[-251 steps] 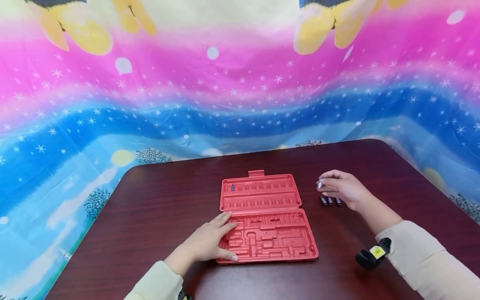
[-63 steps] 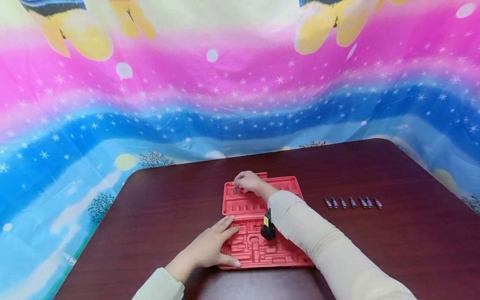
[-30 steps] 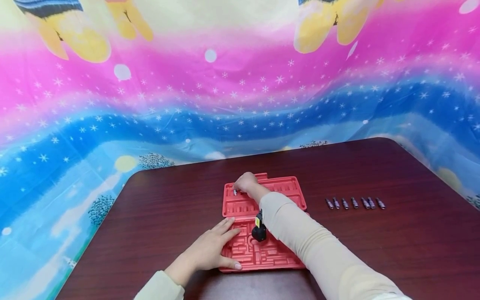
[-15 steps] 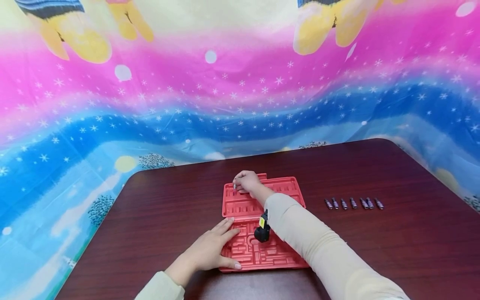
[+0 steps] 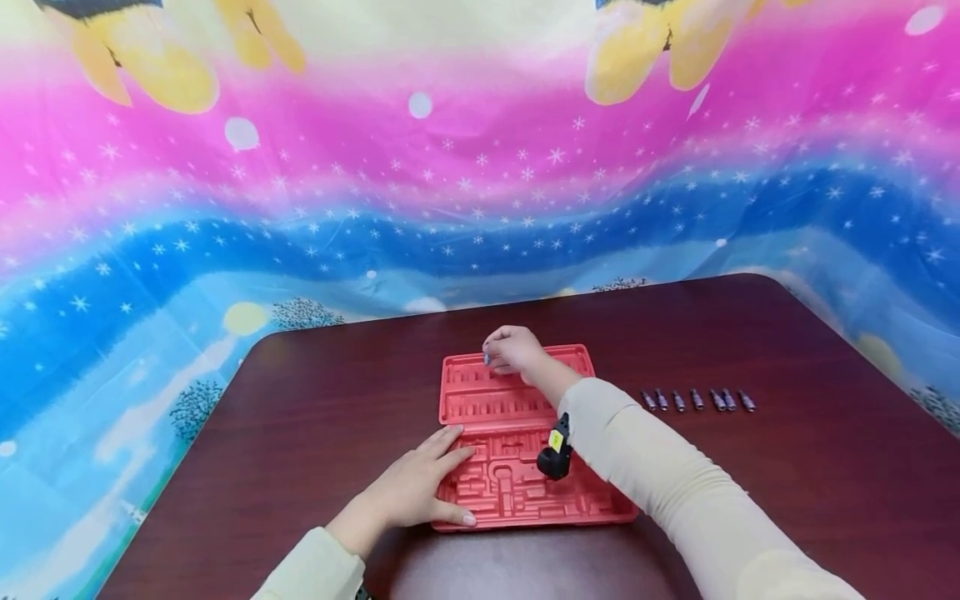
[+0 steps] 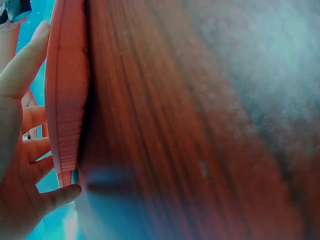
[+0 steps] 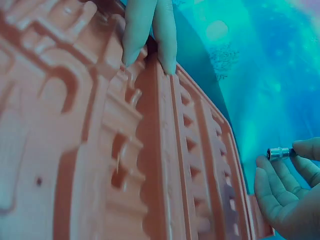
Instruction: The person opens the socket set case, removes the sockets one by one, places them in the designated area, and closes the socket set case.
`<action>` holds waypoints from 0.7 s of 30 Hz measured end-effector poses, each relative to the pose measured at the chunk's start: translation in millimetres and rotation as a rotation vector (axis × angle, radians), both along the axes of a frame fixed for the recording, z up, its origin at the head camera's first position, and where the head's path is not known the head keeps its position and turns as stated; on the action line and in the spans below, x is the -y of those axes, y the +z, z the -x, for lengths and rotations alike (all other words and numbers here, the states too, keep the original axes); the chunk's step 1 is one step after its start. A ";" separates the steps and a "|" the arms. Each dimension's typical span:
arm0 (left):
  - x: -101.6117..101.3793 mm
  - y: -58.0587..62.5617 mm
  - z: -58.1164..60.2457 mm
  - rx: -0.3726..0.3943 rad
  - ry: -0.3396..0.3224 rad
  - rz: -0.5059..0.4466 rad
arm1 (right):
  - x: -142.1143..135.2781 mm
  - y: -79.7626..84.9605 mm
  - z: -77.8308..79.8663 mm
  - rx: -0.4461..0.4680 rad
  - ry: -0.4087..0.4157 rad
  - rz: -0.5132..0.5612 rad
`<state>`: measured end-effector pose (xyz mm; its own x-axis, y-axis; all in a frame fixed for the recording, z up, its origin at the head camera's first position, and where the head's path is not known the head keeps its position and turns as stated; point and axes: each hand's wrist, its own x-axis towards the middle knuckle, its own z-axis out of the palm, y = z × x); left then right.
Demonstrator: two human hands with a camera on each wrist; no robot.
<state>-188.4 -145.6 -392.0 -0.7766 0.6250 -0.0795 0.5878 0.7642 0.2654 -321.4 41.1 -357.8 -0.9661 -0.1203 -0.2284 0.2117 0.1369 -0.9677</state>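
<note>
A red plastic case lies unfolded on the table, both halves moulded with slots. My left hand rests on the left edge of its near half, fingers spread and straight. In the left wrist view the left thumb lies along the case's side. Over the far half, my right hand pinches a socket bit between thumb and fingertips. Seen from the right wrist, the socket bit is a silver cylinder with a dark end, held clear above the case.
Several more socket bits lie in a row on the dark wooden table, right of the case. Behind the table hangs a colourful printed cloth. A black wrist camera sits on the right wrist, over the near half.
The right hand has lifted the socket bit from the far half's left slot and shifted right. Over the longer span, the table row has grown. The left hand stays on the case.
</note>
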 end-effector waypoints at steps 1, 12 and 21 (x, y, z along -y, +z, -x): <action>0.1 0.2 0.4 -0.006 -0.002 0.000 | -2.9 0.9 -0.8 -0.002 -0.005 0.002; -2.0 1.7 0.4 -0.022 -0.009 0.016 | -45.8 15.3 -23.9 -0.025 -0.008 0.055; -1.6 4.5 -3.1 0.010 0.002 0.013 | -89.9 21.8 -44.5 -0.085 -0.008 0.051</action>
<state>-185.3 -144.0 -387.6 -0.7769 0.6223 -0.0956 0.5836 0.7688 0.2615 -276.9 131.1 -336.1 -0.9826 -0.1223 -0.1396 0.1298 0.0853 -0.9879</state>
